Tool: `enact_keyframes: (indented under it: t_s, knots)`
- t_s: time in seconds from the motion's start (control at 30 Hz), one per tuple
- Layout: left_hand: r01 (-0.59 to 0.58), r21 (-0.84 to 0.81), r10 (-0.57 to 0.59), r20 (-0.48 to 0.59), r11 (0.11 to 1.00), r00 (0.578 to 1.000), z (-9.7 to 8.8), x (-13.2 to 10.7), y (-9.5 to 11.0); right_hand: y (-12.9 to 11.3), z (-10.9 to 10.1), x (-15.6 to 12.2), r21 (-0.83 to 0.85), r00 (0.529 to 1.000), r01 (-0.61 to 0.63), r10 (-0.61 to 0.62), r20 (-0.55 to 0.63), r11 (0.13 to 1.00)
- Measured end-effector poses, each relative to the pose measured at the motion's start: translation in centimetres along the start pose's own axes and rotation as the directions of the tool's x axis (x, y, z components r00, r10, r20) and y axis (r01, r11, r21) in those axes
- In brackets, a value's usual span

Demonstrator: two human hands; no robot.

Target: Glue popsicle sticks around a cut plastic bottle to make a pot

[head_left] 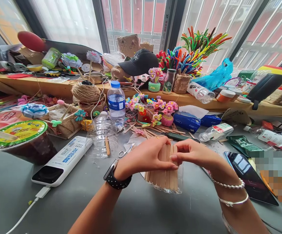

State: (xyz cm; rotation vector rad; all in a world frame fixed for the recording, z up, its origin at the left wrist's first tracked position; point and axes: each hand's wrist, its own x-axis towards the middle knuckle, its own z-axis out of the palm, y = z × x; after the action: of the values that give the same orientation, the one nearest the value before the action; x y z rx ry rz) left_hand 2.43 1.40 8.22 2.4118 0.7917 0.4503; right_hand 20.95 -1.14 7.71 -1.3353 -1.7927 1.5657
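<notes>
Near the table's middle, a row of wooden craft sticks (pixel 159 177) stands side by side around a piece of clear plastic (pixel 180 182), whose edge shows at the bottom and right. My left hand (pixel 147 156) is closed across the sticks, its thumb over the front; its other fingers are mostly hidden behind. With a pinch of thumb and fingers, my right hand (pixel 192 152) grips a craft stick (pixel 173 151) at the right side of the row. Silver scissors (pixel 125 152) lie just left of my left hand. More loose sticks are spread behind both hands.
A cut clear bottle (pixel 102 139) and a water bottle (pixel 116 104) stand left of centre. Farther left are a white power bank (pixel 63 161) with a cable and a large drink cup (pixel 31 143). A tablet (pixel 250 178) lies at right. Craft flowers (pixel 153 107) line the back.
</notes>
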Motion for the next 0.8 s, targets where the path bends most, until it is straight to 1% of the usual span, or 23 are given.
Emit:
enact_keyframes:
  t_s: [0.17, 0.23, 0.3, 0.37, 0.53, 0.67, 0.8]
  knots:
    - [-0.034, 0.039, 0.033, 0.018, 0.999, 0.999, 0.07, -0.47, 0.14, -0.09, 0.03, 0.01, -0.021, 1.000, -0.009, 0.009, 0.001, 1.000]
    - [-0.076, 0.034, 0.076, 0.019, 0.996, 0.997, 0.22, -0.68, 0.09, -0.17, 0.05, 0.01, -0.033, 1.000, -0.013, 0.013, -0.009, 0.999]
    - [-0.130, 0.011, 0.130, 0.027, 0.991, 0.991, 0.41, -0.84, -0.03, -0.17, 0.06, 0.04, -0.063, 0.999, -0.024, 0.022, -0.044, 0.998]
    - [-0.158, -0.004, 0.158, 0.045, 0.987, 0.986, 0.58, -0.92, -0.18, -0.05, 0.04, 0.12, -0.112, 0.996, -0.038, 0.029, -0.082, 0.993]
    - [-0.177, 0.028, 0.174, 0.086, 0.984, 0.981, 0.61, -0.79, -0.29, 0.46, -0.09, 0.36, -0.190, 0.992, -0.056, 0.033, -0.122, 0.980]
    - [-0.216, 0.014, 0.214, 0.073, 0.976, 0.974, 0.46, -0.66, -0.10, 0.36, -0.07, 0.38, -0.166, 0.994, -0.041, 0.024, -0.104, 0.985]
    - [-0.200, 0.005, 0.199, 0.068, 0.980, 0.978, 0.51, -0.67, -0.07, 0.17, -0.01, 0.39, -0.141, 0.995, -0.045, 0.032, -0.093, 0.989]
